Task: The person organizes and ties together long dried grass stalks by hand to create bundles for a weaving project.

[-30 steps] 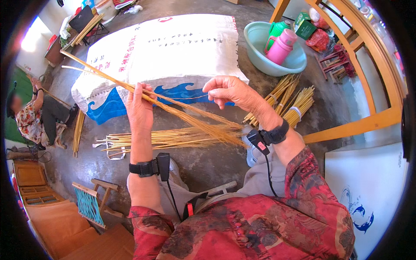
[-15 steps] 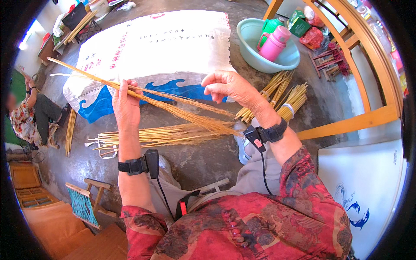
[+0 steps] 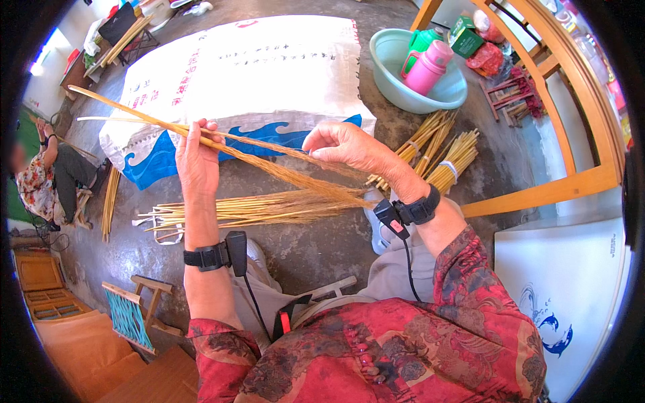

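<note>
Head view, read from left to right. At the far left, a co-worker [image 3: 46, 176] in a floral top sits with hands raised. Below stands a wooden cabinet [image 3: 40, 270]; to its right, a stool [image 3: 126, 316] strung with turquoise cord. Beside the co-worker's feet, a sheaf [image 3: 111, 209] of straw-coloured stems lies on the concrete floor [image 3: 101, 269].

The stalks [image 3: 265, 166] cross the left and middle of the view in the air, their bare ends at upper left over the near left part of a white sack [image 3: 248, 84] with a blue wave border, their feathery heads at lower right. The left hand [image 3: 197, 161] is closed around them at about mid-length, thumb uppermost. Beneath, a loose pile [image 3: 235, 213] of similar stems lies lengthwise on the floor, passing behind the left forearm.

The right hand [image 3: 351, 148], palm down, is at the upper spray of heads, its fingers curled and thumb near the index finger; whether it pinches a strand cannot be told. Each wrist bears a black strap.

Farther right are a pale blue basin [image 3: 383, 80] containing a green flask [image 3: 418, 46] and a pink flask [image 3: 430, 68], tied bundles [image 3: 455, 161] on the floor, a wooden frame [image 3: 547, 196] and a white chest [image 3: 571, 279] with blue dolphins.
</note>
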A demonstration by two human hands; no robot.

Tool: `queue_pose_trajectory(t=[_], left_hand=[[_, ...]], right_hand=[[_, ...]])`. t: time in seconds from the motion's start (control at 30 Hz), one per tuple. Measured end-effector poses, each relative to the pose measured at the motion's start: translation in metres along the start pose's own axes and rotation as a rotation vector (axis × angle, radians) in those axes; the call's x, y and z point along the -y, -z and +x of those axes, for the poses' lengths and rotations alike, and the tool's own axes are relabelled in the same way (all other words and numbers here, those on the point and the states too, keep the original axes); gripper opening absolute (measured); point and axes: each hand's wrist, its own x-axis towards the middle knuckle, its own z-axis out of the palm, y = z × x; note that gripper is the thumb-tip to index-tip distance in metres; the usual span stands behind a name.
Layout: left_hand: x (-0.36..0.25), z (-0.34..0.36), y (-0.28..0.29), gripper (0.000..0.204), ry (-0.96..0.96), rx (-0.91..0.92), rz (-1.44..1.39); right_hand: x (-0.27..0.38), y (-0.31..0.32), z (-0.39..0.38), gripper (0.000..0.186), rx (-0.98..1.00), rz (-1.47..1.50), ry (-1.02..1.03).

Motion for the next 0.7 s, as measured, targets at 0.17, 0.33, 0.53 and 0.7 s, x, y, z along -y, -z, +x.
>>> queue_pose_trajectory(t=[0.17,0.33,0.53,0.7], left_hand=[[-0.0011,0.0001,-0.0017,0.02,0.017,-0.005,0.006],[-0.0016,-0.0003,0.0001,0.021,0.033,-0.014,0.01],[0.0012,0.0004,-0.0016,0.022,0.01,-0.029,-0.019],[0.003,-0.0005,-0.0069,0.023,0.004,-0.084,0.028]], right_hand=[[0.0019,0.0014,-0.0014,0.017,-0.001,-0.03,0.018],[0.0032,0.0015,-0.0008,0.016,-0.024,0.041,-0.007],[0.0026,0.0039,-0.0018,0.017,-0.027,0.066,0.008],[0.0025,0.0073,-0.0022,0.018,-0.001,-0.171,0.065]])
